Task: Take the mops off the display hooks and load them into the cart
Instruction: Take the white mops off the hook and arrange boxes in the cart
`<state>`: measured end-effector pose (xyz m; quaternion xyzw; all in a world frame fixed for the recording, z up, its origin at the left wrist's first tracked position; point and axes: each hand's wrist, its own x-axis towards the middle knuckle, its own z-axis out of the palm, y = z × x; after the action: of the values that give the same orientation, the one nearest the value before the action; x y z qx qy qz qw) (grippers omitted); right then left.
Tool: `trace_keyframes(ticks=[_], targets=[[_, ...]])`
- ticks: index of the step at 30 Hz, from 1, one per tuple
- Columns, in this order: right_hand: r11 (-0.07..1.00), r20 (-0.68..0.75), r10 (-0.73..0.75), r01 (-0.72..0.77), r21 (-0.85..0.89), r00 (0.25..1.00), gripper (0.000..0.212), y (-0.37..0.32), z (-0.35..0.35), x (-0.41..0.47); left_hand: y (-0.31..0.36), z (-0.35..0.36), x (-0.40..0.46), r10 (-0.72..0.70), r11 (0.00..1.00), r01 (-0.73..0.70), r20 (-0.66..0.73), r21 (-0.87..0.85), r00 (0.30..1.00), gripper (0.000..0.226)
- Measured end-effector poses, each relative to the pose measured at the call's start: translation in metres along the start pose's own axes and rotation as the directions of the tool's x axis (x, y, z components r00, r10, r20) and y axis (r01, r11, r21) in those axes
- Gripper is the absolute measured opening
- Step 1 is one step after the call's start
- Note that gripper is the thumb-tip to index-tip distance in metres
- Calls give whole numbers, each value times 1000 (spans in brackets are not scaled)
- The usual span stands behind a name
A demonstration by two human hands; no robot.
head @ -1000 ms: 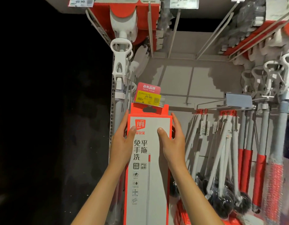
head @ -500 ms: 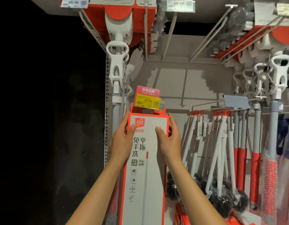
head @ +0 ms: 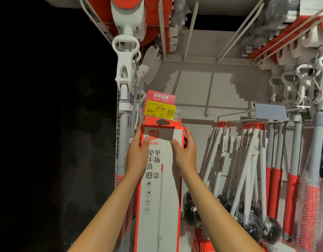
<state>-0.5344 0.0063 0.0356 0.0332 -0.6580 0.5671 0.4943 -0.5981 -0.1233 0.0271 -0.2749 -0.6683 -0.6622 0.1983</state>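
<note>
A tall boxed flat mop, white with an orange-red border, hangs in front of me under a yellow 49.90 price tag. My left hand grips the box's upper left edge and my right hand grips its upper right edge, thumbs on the front face. Another orange box top with a hang slot shows just behind it on the hook. No cart is in view.
White-handled mops hang at the left by the perforated upright. Toilet brushes with black heads and red-and-grey poles hang at the right. Bare metal hooks jut out above. The far left is dark.
The view has tilted down and the box top sits slightly lower below the price tag. Both hands keep the same grip on the box's upper edges.
</note>
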Motion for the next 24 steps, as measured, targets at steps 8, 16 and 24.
trace_keyframes(ticks=[8,16,24], targets=[[999,38,24,-25,36,999,50,15,-5,24,-16,30,23,-141,988,148,-132,46,981,18],[997,33,57,-58,54,998,54,44,-1,49,-43,44,50,-179,982,188,-172,35,969,43],[999,10,30,-30,38,999,55,74,14,76,-53,54,76,-7,995,20,-131,95,991,48]])
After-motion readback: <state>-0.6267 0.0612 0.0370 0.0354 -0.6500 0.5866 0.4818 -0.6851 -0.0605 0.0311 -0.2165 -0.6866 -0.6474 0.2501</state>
